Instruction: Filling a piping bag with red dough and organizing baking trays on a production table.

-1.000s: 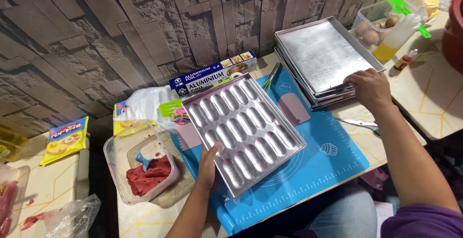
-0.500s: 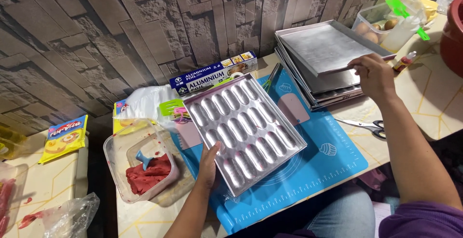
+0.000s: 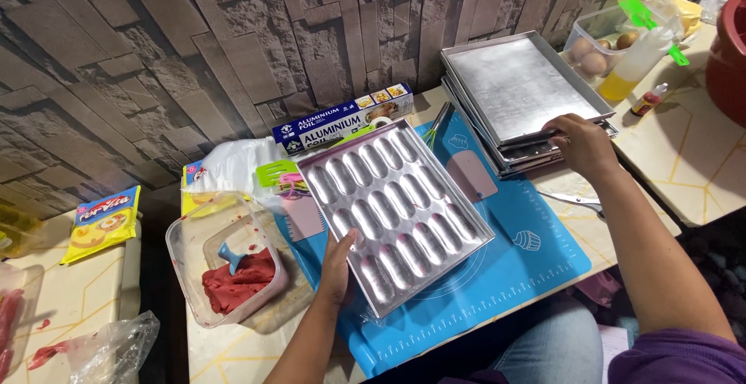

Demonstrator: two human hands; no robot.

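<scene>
A silver baking mould (image 3: 396,205) with several oval cavities lies tilted on a blue silicone mat (image 3: 497,275). My left hand (image 3: 338,263) grips the mould's near left edge. My right hand (image 3: 581,144) holds the front edge of the top tray of a stack of flat metal trays (image 3: 517,89) at the right, and that tray is lifted a little off the stack.
A clear tub (image 3: 225,263) with red dough and a blue scoop sits at the left. A foil box (image 3: 342,120), pink scrapers (image 3: 470,174), scissors (image 3: 579,201), a box of eggs (image 3: 598,42), a squeeze bottle (image 3: 637,61) and a yellow packet (image 3: 101,221) surround the mat.
My right hand has slid from the stack's far right side to its front edge and raised the top tray slightly. The left hand and the mould have stayed put.
</scene>
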